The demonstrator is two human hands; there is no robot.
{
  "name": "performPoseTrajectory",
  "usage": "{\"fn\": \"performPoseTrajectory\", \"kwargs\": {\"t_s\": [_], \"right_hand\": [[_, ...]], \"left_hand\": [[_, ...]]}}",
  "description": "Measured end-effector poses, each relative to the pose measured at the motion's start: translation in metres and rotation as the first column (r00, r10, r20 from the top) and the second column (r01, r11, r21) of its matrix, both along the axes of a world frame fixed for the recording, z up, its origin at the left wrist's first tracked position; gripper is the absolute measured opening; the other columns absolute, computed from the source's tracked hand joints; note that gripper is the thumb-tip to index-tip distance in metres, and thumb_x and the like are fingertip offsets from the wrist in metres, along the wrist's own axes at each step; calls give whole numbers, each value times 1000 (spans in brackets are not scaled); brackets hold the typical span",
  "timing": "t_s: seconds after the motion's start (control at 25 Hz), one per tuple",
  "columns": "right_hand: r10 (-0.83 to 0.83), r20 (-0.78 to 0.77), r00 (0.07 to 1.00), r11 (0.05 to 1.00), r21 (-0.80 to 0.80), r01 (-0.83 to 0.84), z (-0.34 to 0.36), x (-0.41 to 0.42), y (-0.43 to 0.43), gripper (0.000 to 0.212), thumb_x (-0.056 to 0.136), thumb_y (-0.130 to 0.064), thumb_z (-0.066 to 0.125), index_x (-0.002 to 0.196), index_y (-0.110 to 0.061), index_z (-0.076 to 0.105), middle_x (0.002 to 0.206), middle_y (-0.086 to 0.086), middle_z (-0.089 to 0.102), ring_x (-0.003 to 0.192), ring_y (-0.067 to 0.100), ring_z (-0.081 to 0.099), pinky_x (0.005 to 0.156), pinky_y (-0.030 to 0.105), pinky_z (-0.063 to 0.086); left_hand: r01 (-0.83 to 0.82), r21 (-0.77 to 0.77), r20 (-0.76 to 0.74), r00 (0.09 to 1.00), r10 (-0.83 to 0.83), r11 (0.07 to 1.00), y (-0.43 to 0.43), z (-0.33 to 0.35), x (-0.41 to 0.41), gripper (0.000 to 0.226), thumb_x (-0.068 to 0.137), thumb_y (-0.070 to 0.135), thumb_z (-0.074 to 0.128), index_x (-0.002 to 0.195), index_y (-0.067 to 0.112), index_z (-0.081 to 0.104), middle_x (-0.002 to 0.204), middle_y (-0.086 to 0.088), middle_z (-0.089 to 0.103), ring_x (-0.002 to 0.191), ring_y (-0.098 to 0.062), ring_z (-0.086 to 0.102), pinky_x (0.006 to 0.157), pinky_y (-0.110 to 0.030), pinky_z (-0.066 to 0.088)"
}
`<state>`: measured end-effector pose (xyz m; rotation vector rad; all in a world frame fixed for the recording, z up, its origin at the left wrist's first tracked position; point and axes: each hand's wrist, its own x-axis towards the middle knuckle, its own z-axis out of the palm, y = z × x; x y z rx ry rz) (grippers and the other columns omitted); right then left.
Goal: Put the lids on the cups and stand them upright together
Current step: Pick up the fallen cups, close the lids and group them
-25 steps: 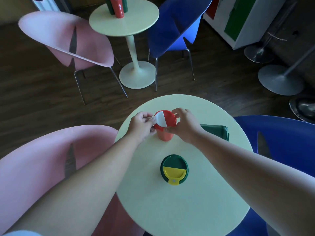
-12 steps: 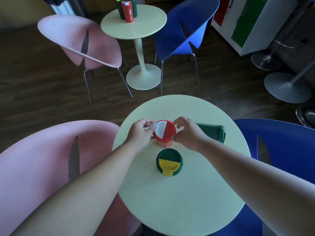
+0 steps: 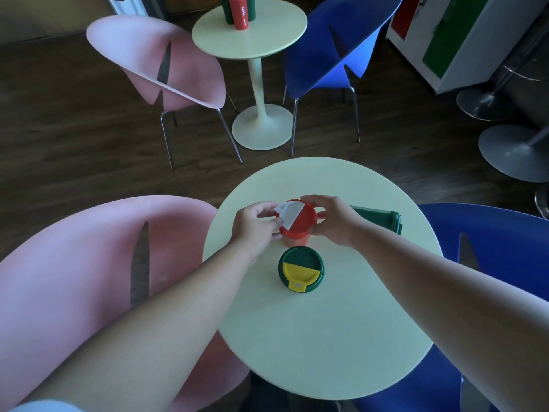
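Observation:
A red cup (image 3: 294, 241) stands upright on the round pale table (image 3: 320, 337). On top of it sits a red lid (image 3: 300, 219) with a white flap. My left hand (image 3: 255, 225) pinches the lid's left edge at the flap. My right hand (image 3: 334, 219) grips the lid's right edge. A green lid with a yellow flap (image 3: 301, 269) lies flat on the table just in front of the red cup. A green cup (image 3: 377, 219) lies on its side behind my right hand, partly hidden.
A pink chair (image 3: 89, 278) stands at the left of the table and a blue chair (image 3: 487, 230) at the right. Beyond are a second round table (image 3: 267, 40) with red and green cups, more chairs, a cabinet (image 3: 451, 43) and stool bases.
The lid has gone from tilted on the cup to sitting nearly level on its rim. Both hands stay on the lid. The camera view has shifted slightly.

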<state>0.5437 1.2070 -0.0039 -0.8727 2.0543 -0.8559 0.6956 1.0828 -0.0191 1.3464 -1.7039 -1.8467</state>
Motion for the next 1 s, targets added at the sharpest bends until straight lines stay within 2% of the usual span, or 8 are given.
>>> {"fn": "performPoseTrajectory", "kwargs": {"t_s": [0.28, 0.52, 0.68, 0.84, 1.0], "right_hand": [[0, -31, 1000, 1000, -11, 0, -2, 13, 2, 70, 80, 1, 79, 143, -23, 58, 128, 3, 67, 105, 24, 68, 97, 43, 57], [5, -71, 997, 1000, 12, -4, -1, 18, 7, 67, 80, -5, 79, 141, -25, 60, 123, 2, 69, 100, 24, 69, 95, 45, 58], [22, -134, 991, 999, 32, -18, -2, 23, 7, 70, 82, -10, 77, 146, -27, 54, 135, 5, 61, 112, 26, 64, 98, 47, 55], [22, -146, 989, 998, 53, -14, -4, 25, 7, 71, 85, -13, 74, 149, -28, 48, 142, 7, 55, 123, 29, 59, 103, 48, 52], [21, -152, 988, 998, 63, -11, -1, 24, 7, 72, 86, -13, 75, 151, -22, 45, 144, 7, 56, 123, 27, 60, 104, 45, 51]], "left_hand": [[52, -16, 42, 998, -52, 998, -6, 1, 7, 32, 91, 0, 70, 118, 17, 77, 114, -3, 73, 97, -26, 75, 79, -41, 65], [92, -49, 80, 993, -88, 995, -4, 4, 8, 31, 94, 1, 67, 118, 20, 74, 114, -2, 72, 99, -25, 73, 78, -38, 65], [154, -146, 128, 982, -136, 977, -3, 6, 12, 29, 93, 7, 68, 116, 25, 71, 113, 5, 70, 99, -23, 72, 79, -41, 65], [239, -271, 196, 962, -190, 932, -5, 6, 14, 33, 94, 11, 69, 124, 24, 70, 113, 8, 68, 94, -22, 73, 81, -45, 64], [317, -317, 272, 933, -234, 894, -10, 11, 12, 36, 92, 15, 70, 126, 25, 70, 115, 7, 69, 94, -19, 72, 89, -46, 61]]}}
